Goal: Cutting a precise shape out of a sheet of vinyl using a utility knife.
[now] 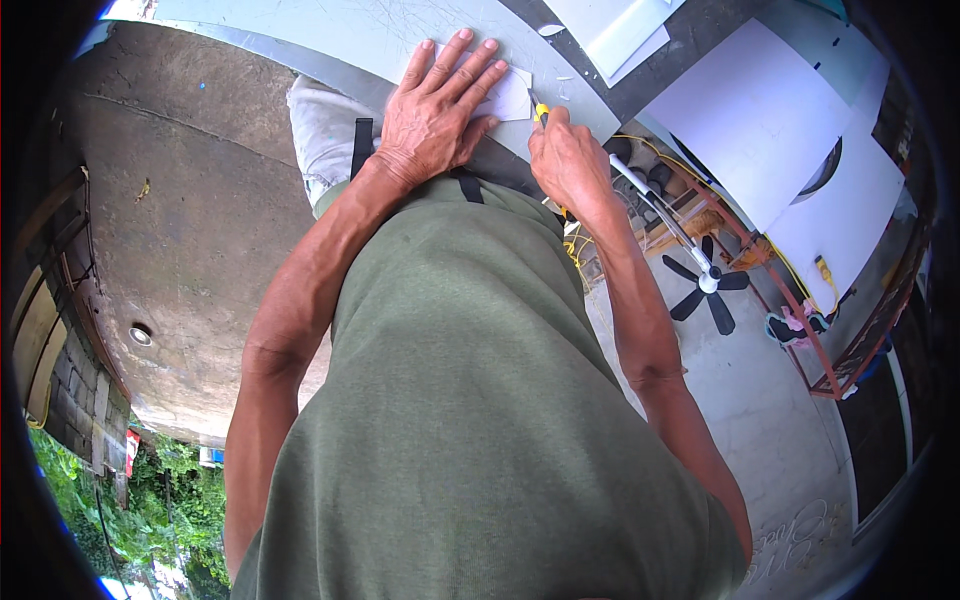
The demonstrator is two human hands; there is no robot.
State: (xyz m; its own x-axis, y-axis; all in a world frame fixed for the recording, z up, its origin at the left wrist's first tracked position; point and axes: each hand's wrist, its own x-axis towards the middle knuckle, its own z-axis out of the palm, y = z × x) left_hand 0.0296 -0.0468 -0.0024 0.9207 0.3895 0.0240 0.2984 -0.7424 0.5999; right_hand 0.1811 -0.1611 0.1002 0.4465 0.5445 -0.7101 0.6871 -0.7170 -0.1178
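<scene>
My left hand [437, 105] lies flat with its fingers spread, pressing a small white sheet [513, 97] onto the pale grey work surface [340, 30]. Closed around a yellow-and-black utility knife [542, 111], my right hand [568, 155] is just to the right of that sheet. The knife's tip points up and left, at the sheet's right edge; whether the blade touches it I cannot tell. Small white scraps [564, 78] are scattered beyond the knife. The left palm and fingers hide part of the sheet.
Large white sheets [755, 110] spread over the right side. Below them stand a red metal frame [822, 365] and a white-poled fan [708, 282] with black blades. A yellow cord [790, 265] runs along the frame. White pieces [625, 35] lie at the far edge.
</scene>
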